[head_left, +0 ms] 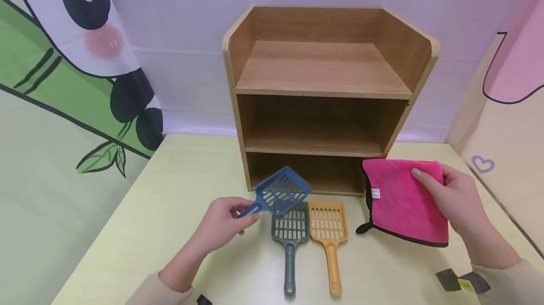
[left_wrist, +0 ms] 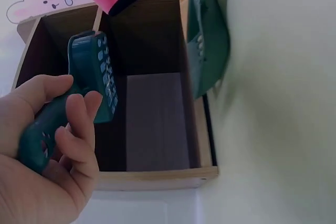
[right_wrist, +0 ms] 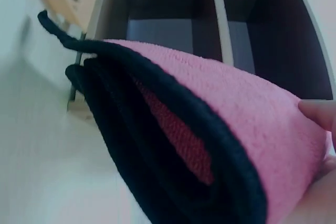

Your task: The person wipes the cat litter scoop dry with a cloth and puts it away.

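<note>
My left hand [head_left: 223, 222] grips the handle of a blue slotted litter scoop [head_left: 282, 190], its head raised in front of the shelf's lowest compartment. In the left wrist view the fingers curl round the scoop's handle [left_wrist: 39, 135]. My right hand [head_left: 461, 196] pinches a folded pink cloth [head_left: 403, 199] with black edging and a small white tag, thumb on its front face. The cloth hangs at the shelf's lower right corner; the right wrist view shows its folded layers [right_wrist: 220, 103]. On the table lie a dark green scoop [head_left: 290, 248] and a yellow scoop [head_left: 329, 243], side by side, handles toward me.
A wooden shelf [head_left: 323, 91] with a top tray and two compartments below stands at the back of the pale yellow table [head_left: 204, 163]. Behind it hangs a lilac cloth backdrop [head_left: 191, 59]; printed panels flank both sides.
</note>
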Motion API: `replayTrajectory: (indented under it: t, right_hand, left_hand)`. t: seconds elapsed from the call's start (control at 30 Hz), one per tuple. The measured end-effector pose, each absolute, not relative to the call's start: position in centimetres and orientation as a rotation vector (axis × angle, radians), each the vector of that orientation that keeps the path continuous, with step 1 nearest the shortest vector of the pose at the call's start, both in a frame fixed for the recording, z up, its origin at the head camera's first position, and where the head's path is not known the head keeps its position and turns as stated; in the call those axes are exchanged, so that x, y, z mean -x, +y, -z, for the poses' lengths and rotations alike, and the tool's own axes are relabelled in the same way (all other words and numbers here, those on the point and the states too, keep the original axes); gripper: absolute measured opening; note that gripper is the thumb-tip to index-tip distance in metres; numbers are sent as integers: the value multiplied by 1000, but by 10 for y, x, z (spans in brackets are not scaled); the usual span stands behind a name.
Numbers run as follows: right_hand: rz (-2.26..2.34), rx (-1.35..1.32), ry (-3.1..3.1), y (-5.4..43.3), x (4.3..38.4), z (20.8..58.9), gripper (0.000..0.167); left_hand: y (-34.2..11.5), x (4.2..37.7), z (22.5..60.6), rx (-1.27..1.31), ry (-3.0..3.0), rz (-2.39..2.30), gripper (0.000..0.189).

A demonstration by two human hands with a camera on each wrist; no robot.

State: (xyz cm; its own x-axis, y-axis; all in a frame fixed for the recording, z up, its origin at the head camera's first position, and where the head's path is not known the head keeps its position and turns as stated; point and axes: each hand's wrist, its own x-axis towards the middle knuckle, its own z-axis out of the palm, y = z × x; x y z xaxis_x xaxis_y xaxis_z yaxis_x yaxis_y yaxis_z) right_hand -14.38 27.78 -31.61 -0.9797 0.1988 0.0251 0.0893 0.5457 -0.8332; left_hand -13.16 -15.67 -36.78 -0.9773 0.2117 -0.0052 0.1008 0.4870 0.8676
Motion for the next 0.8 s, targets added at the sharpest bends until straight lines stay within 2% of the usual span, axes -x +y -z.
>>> replayTrajectory:
  t: [0.27, 0.53, 0.67, 0.8]
  right_hand:
    - [-1588, 292, -2584, 252, 141, 308, 19]
    - [-1608, 274, -2506, 208, 138, 305, 47]
    - [-1534, 137, -2502, 184, 137, 314, 45]
    - [-1471, -113, -2581, 176, 136, 325, 39]
  left_hand:
    - [-130, 145, 351, -681, 2703, -1367, 28]
    - [-101, 155, 341, -985, 2778, -1202, 23]
    - [-90, 161, 342, -1041, 2792, -1160, 23]
    - [-87, 166, 345, -1052, 2792, -1176, 22]
